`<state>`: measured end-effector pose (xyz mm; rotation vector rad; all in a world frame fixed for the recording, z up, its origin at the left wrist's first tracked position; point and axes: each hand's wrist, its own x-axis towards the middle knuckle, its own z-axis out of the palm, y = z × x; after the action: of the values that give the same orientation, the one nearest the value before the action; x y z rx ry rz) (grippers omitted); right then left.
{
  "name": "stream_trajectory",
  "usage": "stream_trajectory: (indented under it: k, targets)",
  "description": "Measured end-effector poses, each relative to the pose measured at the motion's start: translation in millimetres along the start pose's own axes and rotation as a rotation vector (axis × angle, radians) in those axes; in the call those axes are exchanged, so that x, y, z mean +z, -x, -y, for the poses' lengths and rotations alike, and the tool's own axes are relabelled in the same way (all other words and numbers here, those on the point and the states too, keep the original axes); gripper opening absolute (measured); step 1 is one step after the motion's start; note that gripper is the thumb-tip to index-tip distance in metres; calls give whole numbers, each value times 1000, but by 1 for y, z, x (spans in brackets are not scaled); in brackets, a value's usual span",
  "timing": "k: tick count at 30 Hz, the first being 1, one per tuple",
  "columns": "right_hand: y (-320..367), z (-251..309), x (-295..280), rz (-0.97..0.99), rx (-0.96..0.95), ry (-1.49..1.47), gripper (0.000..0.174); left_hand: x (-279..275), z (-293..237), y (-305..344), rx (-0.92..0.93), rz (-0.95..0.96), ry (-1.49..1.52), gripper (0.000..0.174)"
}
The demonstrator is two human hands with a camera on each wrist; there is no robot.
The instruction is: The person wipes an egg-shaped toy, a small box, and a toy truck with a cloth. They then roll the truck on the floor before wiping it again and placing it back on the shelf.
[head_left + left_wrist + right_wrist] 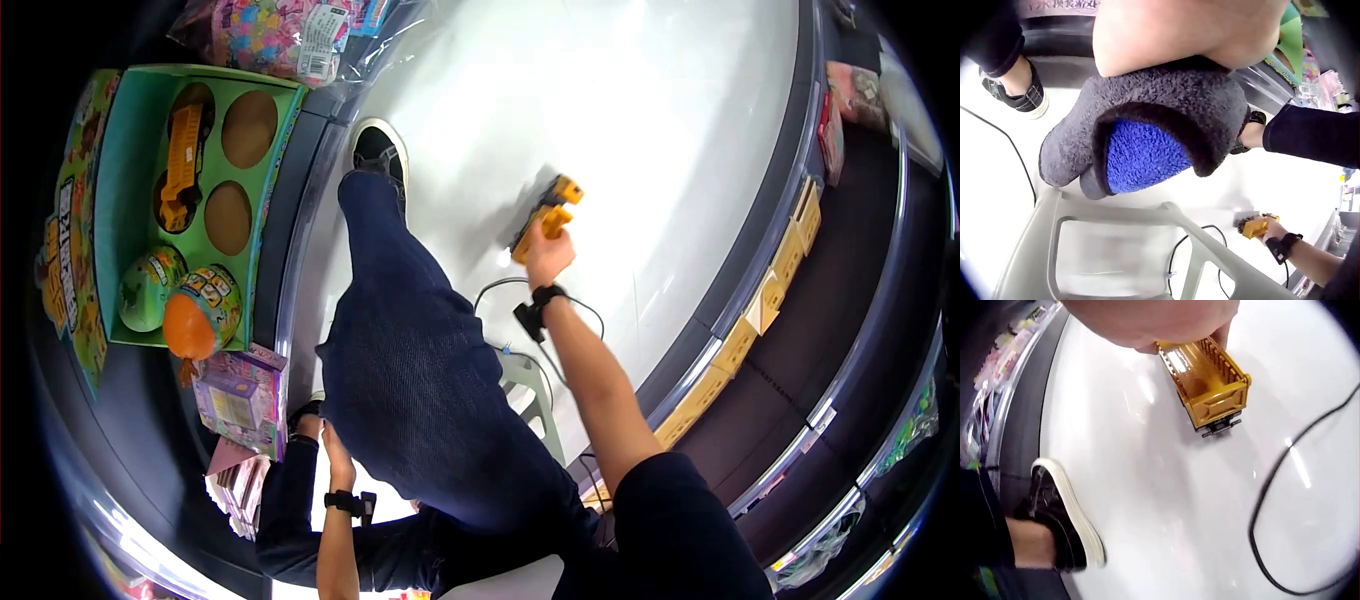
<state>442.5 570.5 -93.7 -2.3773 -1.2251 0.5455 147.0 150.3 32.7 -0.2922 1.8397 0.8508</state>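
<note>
My right hand (548, 256) grips a yellow toy dump truck (553, 214) low over the white floor, cab pointing away from me. In the right wrist view the truck's ribbed yellow bed (1210, 378) shows, with dark parts beneath; the hand covers its front end. Down by my left leg is my left hand (338, 462). A grey plush cloth (1160, 90) with a blue side and dark border hangs from that hand in the left wrist view, its upper edge gripped there. The fingertips are hidden behind the cloth.
On the left shelf a green display box (278, 180) holds another yellow toy truck (183, 155) and round toy eggs (205, 310). A pale plastic stool (1116, 212) stands close by. A black cable (1260, 506) loops over the floor. Shelving with yellow boxes (745, 335) lines the right.
</note>
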Motion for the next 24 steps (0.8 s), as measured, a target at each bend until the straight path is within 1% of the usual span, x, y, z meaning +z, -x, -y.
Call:
stream_trajectory:
  k: [1,3,5,8,10,13,14,17,18,21,22,24]
  targets:
    - [-20,13,-5,-20,7,20,40,1,0,0,-6,-5,5,45]
    - [-66,28,-11,-17,-48,-3,47,-1,8,2,-41,-20,20,45]
    - [-114,48,-11,-54,-92,-78,49,-6,20,3,-85,-36,44,45]
    - [-192,69,2,-88,-89,72,53,-6,26,3,-129,-53,55,45]
    - [-223,87,11,-87,-41,174,53,-5,24,1,-150,-59,44,45]
    - [-253,98,31,-74,-69,200,52,-1,13,-5,-163,-65,16,45]
    - [-260,98,40,-76,-99,191,48,1,8,-7,-168,-67,4,45]
    - [-274,102,58,-54,-96,263,47,3,-8,-17,-164,-70,-25,44]
    - [-278,102,64,-97,-106,273,46,3,-13,-18,-163,-72,-35,44]
    - [-287,107,63,-65,-123,297,45,4,-22,-14,-164,-88,-52,44]
    - [-289,107,61,-40,-79,253,44,7,-19,-14,-168,-85,-57,44]
    - [-282,107,61,-50,-49,267,44,14,-20,-10,-176,-82,-57,44]
